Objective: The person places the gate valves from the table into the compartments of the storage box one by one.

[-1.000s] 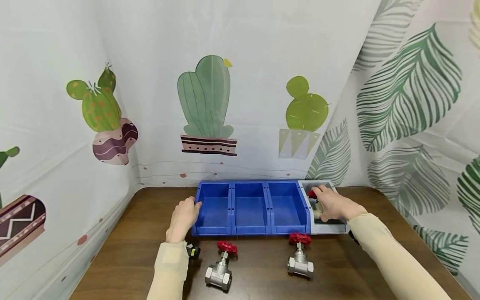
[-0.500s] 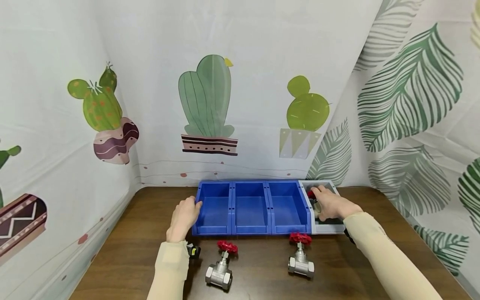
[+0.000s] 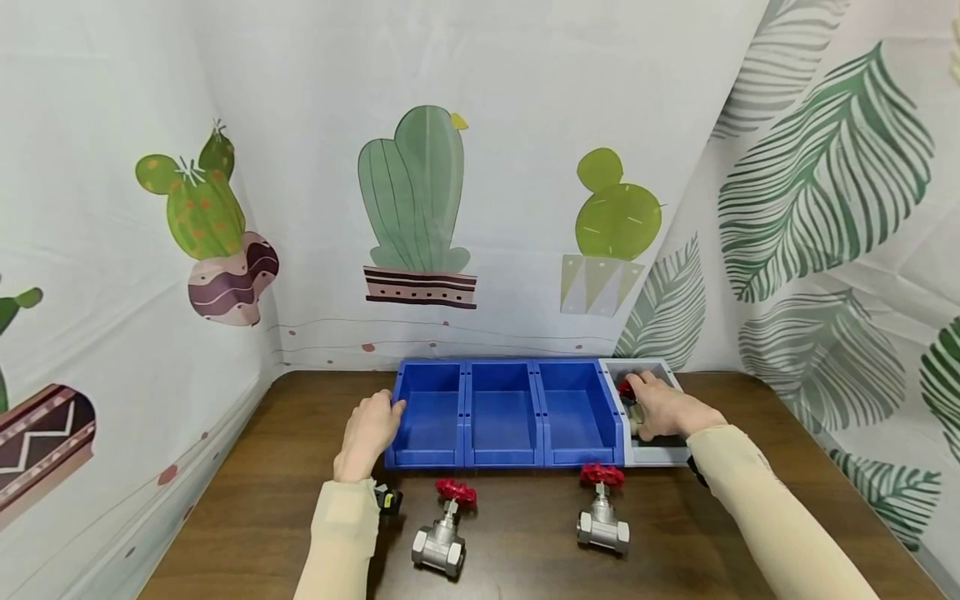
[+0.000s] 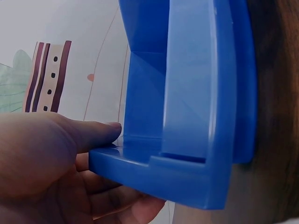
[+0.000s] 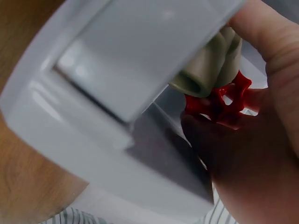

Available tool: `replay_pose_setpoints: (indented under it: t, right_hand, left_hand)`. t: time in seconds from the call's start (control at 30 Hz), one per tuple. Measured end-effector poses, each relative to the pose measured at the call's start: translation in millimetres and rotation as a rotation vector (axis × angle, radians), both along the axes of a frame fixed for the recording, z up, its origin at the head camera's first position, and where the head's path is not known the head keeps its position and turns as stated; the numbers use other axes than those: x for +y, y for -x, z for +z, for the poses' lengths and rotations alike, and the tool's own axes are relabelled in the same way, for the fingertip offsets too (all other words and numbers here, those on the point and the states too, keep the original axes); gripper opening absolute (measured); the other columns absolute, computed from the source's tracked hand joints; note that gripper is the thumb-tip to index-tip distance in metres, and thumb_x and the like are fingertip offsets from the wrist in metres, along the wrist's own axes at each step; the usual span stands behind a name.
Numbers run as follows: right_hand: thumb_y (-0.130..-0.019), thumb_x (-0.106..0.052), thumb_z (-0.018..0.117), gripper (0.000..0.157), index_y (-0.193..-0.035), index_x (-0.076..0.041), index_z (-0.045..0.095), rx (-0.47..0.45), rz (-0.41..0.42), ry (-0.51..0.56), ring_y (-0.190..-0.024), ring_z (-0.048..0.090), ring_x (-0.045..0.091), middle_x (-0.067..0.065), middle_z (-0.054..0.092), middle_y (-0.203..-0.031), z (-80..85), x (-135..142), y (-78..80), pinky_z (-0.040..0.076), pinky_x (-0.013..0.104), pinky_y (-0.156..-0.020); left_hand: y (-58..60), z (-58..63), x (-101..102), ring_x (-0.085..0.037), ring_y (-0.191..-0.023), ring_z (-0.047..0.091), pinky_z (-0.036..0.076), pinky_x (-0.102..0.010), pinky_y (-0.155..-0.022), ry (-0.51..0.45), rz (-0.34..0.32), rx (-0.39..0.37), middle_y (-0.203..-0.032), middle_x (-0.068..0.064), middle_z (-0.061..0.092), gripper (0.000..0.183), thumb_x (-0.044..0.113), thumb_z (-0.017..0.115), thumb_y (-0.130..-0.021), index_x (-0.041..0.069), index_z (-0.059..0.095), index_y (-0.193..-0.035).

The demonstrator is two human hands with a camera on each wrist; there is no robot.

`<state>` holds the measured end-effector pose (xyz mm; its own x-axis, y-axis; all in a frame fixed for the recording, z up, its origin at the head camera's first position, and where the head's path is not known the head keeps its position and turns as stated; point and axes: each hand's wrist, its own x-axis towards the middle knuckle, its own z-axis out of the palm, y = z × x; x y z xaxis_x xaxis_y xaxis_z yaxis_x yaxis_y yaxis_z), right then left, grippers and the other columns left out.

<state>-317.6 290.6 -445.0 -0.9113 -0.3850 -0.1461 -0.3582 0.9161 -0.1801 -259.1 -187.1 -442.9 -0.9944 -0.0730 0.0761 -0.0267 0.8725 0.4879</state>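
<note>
My left hand [image 3: 369, 435] grips the outer side wall of the leftmost blue bin [image 3: 423, 458]. In the left wrist view the thumb lies over the rim of the blue bin [image 4: 189, 79] and the other fingers stay outside. Inside the grey bin [image 3: 658, 457], at the row's right end, my right hand [image 3: 671, 410] holds a valve [image 3: 635, 418] with a beige body and a red handwheel. The right wrist view shows fingers around the red handwheel [image 5: 218, 103] and the thumb by the beige body [image 5: 205, 65]; the grey bin's front [image 5: 117, 56] hides part of it.
Two metal valves with red handwheels lie on the brown table [image 3: 525, 575]: a left valve [image 3: 439, 546] and a right valve [image 3: 603, 529], in front of the bins. A middle blue bin [image 3: 503, 457] and another blue bin [image 3: 579, 457] complete the row. A patterned curtain [image 3: 510, 208] hangs behind.
My right forearm has shifted slightly left, while the right hand stays in the grey bin on the valve. The left hand keeps its grip on the blue bin.
</note>
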Motion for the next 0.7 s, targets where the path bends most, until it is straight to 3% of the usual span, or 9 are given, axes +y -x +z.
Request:
replay_pose_setpoints:
  t: [0.5, 0.7]
  right_hand:
    - [-0.068, -0.005, 0.084, 0.102, -0.147, 0.015, 0.022, -0.006, -0.013, 0.013, -0.134, 0.027, 0.054, 0.041, 0.025, -0.145, 2.7, -1.6, -8.9, 0.031, 0.060, -0.104]
    - [-0.070, -0.003, 0.083, 0.095, -0.141, 0.021, 0.026, 0.077, 0.022, 0.058, -0.134, 0.023, 0.056, 0.043, 0.025, -0.145, 10.1, 0.4, -23.3, 0.025, 0.060, -0.108]
  left_hand:
    - [-2.0, 2.4, 0.4, -0.045, -0.102, 0.062, 0.049, -0.056, -0.085, -0.010, 0.000, -0.009, -0.120, -0.029, 0.061, 0.044, 0.024, 0.052, -0.102, -0.011, 0.054, -0.130]
    - [-1.0, 1.5, 0.4, -0.046, -0.103, 0.061, 0.048, -0.057, -0.085, -0.011, -0.006, -0.002, -0.121, -0.030, 0.060, 0.045, 0.024, 0.052, -0.102, -0.011, 0.053, -0.129]
